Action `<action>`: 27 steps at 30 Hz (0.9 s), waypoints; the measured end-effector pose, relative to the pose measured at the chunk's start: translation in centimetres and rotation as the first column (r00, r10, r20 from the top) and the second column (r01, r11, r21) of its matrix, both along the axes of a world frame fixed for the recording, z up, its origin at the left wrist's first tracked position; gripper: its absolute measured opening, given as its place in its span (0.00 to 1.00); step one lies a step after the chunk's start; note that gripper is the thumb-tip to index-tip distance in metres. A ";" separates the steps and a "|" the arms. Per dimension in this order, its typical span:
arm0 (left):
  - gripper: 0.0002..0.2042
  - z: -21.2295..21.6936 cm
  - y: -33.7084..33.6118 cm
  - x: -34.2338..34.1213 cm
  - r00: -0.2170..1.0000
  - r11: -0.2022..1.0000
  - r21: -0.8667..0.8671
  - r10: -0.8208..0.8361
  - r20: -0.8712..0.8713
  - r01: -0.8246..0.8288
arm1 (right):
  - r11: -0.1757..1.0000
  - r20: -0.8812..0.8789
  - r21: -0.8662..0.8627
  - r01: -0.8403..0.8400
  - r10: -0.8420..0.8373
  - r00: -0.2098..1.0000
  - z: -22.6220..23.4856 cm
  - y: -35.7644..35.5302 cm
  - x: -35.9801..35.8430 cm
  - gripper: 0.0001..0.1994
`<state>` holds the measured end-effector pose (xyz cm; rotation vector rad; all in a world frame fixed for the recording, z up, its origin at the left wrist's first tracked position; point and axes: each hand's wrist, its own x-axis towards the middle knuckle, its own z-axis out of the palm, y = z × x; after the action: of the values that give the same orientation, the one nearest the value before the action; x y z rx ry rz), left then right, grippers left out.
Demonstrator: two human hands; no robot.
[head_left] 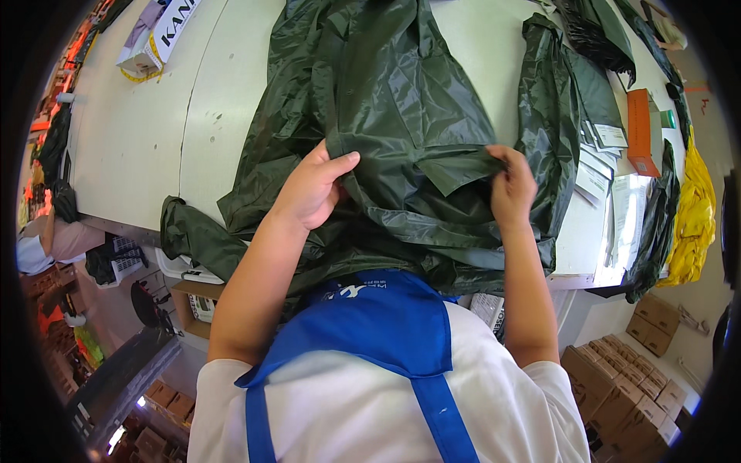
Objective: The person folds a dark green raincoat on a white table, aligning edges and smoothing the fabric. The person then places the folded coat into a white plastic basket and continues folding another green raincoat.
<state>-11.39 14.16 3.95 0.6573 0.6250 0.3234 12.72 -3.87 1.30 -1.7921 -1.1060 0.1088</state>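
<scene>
A shiny dark green rain jacket (386, 85) lies spread and creased over the white table in front of me, its near part hanging over the front edge. My left hand (315, 185) grips the jacket's fabric, thumb on top and fingers tucked under it, out of sight. With bent fingers my right hand (513, 185) pinches the cloth at the outer end of a pocket flap (455, 171). One sleeve (202, 238) trails toward the table's front edge at the left. Another long green piece (546, 116) lies to the right of my right hand.
A white box (160, 42) with a yellow measuring tape sits far left on the table (131, 147). At the right are papers (593, 174), an orange box (642, 131) and a hanging yellow garment (692, 220). Cartons (629, 393) stand lower right; another person (38, 239) is at the left edge.
</scene>
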 end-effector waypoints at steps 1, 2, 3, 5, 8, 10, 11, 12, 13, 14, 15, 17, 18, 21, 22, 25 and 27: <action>0.17 0.2 -0.1 -0.2 1.000 1.000 0.010 0.024 0.000 -0.024 | 0.998 0.066 0.058 -0.011 0.007 0.998 1.0 -0.4 -0.4 0.17; 0.17 0.3 -0.2 -0.5 0.999 0.999 0.013 0.039 -0.006 -0.039 | 0.994 0.131 0.110 -0.024 0.009 0.991 1.9 -0.9 -0.8 0.17; 0.17 0.3 -0.3 -0.8 0.998 0.998 0.016 0.054 -0.012 -0.054 | 0.991 0.227 0.128 -0.046 0.016 0.974 2.6 -1.0 -1.0 0.16; 0.17 0.1 -0.1 -1.4 0.999 0.999 0.026 0.038 -0.005 -0.038 | 0.992 0.270 0.104 -0.067 0.037 0.962 3.1 -1.7 -1.3 0.15; 0.16 0.5 -0.5 -1.6 0.993 0.991 0.068 0.114 -0.008 -0.113 | 0.997 0.089 0.049 -0.062 0.057 0.994 1.4 -2.4 -1.3 0.15; 0.17 0.0 -0.4 -2.2 0.993 0.993 0.017 0.120 0.004 -0.120 | 0.994 0.251 -0.106 0.035 -0.007 0.968 0.9 -1.6 -0.8 0.16; 0.18 -0.1 -0.4 -2.5 0.991 0.991 -0.005 0.131 -0.003 -0.131 | 0.984 0.244 -0.179 0.026 0.018 0.970 0.7 -1.6 -0.5 0.17; 0.19 0.0 -0.5 -2.6 0.990 0.990 -0.027 0.141 -0.010 -0.141 | 0.982 0.199 -0.189 -0.004 0.042 0.979 0.3 -1.6 0.0 0.17; 0.20 0.3 -0.7 -2.6 0.991 0.990 -0.043 0.136 0.007 -0.136 | 0.980 0.153 -0.196 -0.038 0.069 0.986 -0.4 -1.5 0.5 0.17; 0.20 0.4 -0.8 -2.6 0.989 0.987 -0.057 0.148 0.010 -0.147 | 0.977 0.106 -0.202 -0.071 0.094 0.990 -1.0 -1.5 0.9 0.17; 0.20 0.4 -1.0 -2.5 0.987 0.985 -0.070 0.159 0.012 -0.158 | 0.975 -0.328 -0.216 -0.059 -0.016 0.945 -1.1 -2.1 0.6 0.15; 0.20 0.2 -1.2 -2.8 0.983 0.980 -0.076 0.183 0.011 -0.181 | 0.999 -0.452 0.048 -0.018 0.037 0.891 -0.4 -2.8 -0.1 0.15; 0.20 0.1 -1.1 -3.1 0.981 0.979 -0.066 0.191 0.008 -0.190 | 0.982 -0.378 0.189 -0.008 0.080 0.922 0.1 -3.1 -0.4 0.15; 0.21 -1.1 -1.1 -4.4 0.981 0.981 -0.044 0.188 -0.040 -0.190 | 0.983 -0.149 0.185 -0.021 0.049 0.988 2.9 -4.3 -2.3 0.18; 0.22 -1.3 -1.1 -4.8 0.982 0.983 -0.032 0.181 -0.059 -0.183 | 0.987 -0.069 0.156 -0.032 0.043 0.997 3.6 -4.7 -2.9 0.18; 0.23 -1.6 -1.7 -4.7 0.942 0.962 0.148 0.259 -0.213 -0.231 | 0.989 0.099 0.127 -0.076 0.064 0.993 4.9 -5.0 -4.1 0.16; 0.28 -2.6 -2.4 -4.4 0.873 0.821 0.530 0.404 -0.275 -0.213 | 0.988 0.138 0.121 -0.098 0.081 0.987 5.1 -5.1 -4.6 0.14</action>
<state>-15.75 11.72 1.40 1.1216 1.0462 0.6912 8.08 -8.99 6.35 -1.6550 -1.2604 -0.0278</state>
